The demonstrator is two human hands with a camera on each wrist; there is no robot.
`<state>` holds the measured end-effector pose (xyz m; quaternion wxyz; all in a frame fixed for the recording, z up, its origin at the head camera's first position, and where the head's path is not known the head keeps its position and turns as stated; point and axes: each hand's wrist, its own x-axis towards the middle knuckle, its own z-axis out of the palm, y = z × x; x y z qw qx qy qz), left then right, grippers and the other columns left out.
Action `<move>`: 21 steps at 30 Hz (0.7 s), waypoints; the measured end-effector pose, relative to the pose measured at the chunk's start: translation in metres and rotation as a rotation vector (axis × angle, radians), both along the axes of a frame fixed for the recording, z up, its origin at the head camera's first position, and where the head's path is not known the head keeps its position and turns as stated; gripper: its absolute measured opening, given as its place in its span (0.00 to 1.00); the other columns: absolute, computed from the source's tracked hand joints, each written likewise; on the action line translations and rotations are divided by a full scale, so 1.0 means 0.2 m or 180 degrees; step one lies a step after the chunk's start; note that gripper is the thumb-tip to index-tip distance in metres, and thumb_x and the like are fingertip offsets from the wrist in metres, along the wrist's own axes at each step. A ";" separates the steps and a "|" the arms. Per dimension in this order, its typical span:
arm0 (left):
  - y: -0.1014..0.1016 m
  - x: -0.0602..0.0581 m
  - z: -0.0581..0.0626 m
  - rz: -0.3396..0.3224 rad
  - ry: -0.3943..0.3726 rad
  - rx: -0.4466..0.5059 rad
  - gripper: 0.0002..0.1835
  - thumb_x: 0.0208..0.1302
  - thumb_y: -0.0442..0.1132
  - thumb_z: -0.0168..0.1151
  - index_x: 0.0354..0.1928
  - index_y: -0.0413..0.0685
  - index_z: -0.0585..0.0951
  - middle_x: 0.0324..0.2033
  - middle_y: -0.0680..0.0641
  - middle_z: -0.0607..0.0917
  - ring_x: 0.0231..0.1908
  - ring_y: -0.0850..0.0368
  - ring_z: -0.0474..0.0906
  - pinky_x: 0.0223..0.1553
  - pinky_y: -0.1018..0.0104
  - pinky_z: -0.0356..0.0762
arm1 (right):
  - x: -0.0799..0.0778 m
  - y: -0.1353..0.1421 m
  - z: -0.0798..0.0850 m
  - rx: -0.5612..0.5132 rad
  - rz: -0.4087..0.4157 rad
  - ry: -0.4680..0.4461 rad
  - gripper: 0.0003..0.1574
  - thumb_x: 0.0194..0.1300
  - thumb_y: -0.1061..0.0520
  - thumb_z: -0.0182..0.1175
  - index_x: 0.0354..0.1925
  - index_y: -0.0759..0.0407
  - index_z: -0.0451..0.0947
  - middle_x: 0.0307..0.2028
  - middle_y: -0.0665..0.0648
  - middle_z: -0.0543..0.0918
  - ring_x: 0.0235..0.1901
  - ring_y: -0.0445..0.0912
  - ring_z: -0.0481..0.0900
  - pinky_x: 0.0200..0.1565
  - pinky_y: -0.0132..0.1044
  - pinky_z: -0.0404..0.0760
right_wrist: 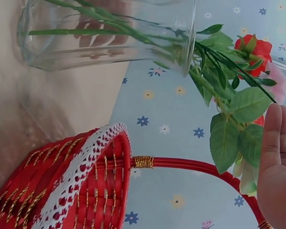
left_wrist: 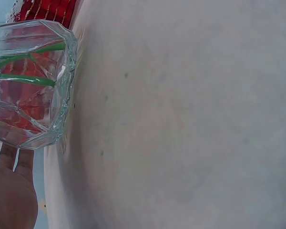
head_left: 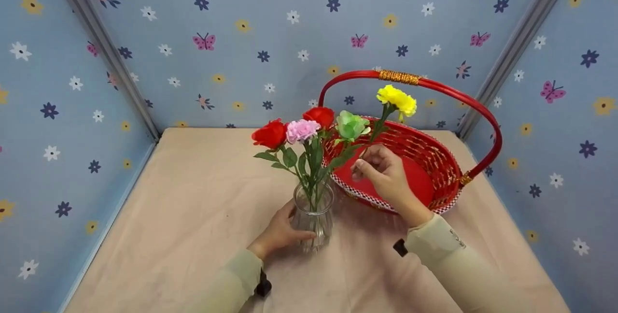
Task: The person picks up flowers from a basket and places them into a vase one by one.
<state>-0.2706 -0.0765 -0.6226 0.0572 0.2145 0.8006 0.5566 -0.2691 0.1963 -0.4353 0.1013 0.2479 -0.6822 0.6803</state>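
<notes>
A clear glass vase (head_left: pixel 322 228) stands upright on the table, holding two red roses (head_left: pixel 270 134), a pink carnation (head_left: pixel 302 131) and a green rose (head_left: pixel 351 125). My left hand (head_left: pixel 280 233) grips the vase's side, thumb across its front. Above and right of the vase mouth, my right hand (head_left: pixel 385 173) pinches the stem of a yellow carnation (head_left: pixel 397 99), whose head leans to the right. In the right wrist view a thin dark stem (right_wrist: pixel 248 76) runs from the vase mouth to the fingers. Green stems (left_wrist: pixel 28 80) show through the glass in the left wrist view.
A red woven basket (head_left: pixel 446 177) with a tall arched handle (head_left: pixel 483 110) stands just right of the vase, behind the right hand. A pinkish cloth (head_left: pixel 193 216) covers the table. Flower-patterned blue panels (head_left: pixel 289 52) enclose the back and sides.
</notes>
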 end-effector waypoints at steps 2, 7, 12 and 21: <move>0.00 0.00 0.00 -0.0010 0.0005 0.0026 0.58 0.42 0.55 0.81 0.74 0.57 0.59 0.68 0.51 0.70 0.68 0.52 0.65 0.69 0.50 0.63 | 0.00 -0.02 0.00 0.0012 0.0030 0.0027 0.10 0.67 0.65 0.60 0.40 0.72 0.71 0.32 0.70 0.84 0.26 0.59 0.83 0.34 0.47 0.87; 0.00 0.00 0.00 0.0007 -0.0062 0.0003 0.59 0.41 0.56 0.81 0.75 0.58 0.57 0.69 0.51 0.68 0.69 0.52 0.64 0.69 0.50 0.62 | 0.00 -0.07 -0.01 0.0106 0.0086 0.0042 0.11 0.68 0.63 0.60 0.42 0.72 0.72 0.34 0.70 0.84 0.27 0.58 0.83 0.35 0.46 0.87; 0.01 0.01 0.00 0.0036 -0.0099 -0.0030 0.60 0.40 0.58 0.81 0.75 0.61 0.56 0.70 0.54 0.67 0.69 0.54 0.63 0.69 0.52 0.62 | 0.02 -0.12 -0.04 0.0233 0.0093 -0.0025 0.06 0.67 0.69 0.59 0.40 0.71 0.72 0.32 0.71 0.83 0.25 0.60 0.81 0.33 0.48 0.86; 0.00 0.00 -0.01 0.0025 -0.0042 0.0000 0.58 0.41 0.57 0.80 0.74 0.66 0.57 0.68 0.56 0.69 0.68 0.55 0.65 0.68 0.50 0.64 | 0.10 -0.19 -0.02 0.0460 0.0200 -0.0069 0.04 0.67 0.69 0.58 0.38 0.72 0.72 0.29 0.71 0.82 0.24 0.63 0.79 0.27 0.39 0.84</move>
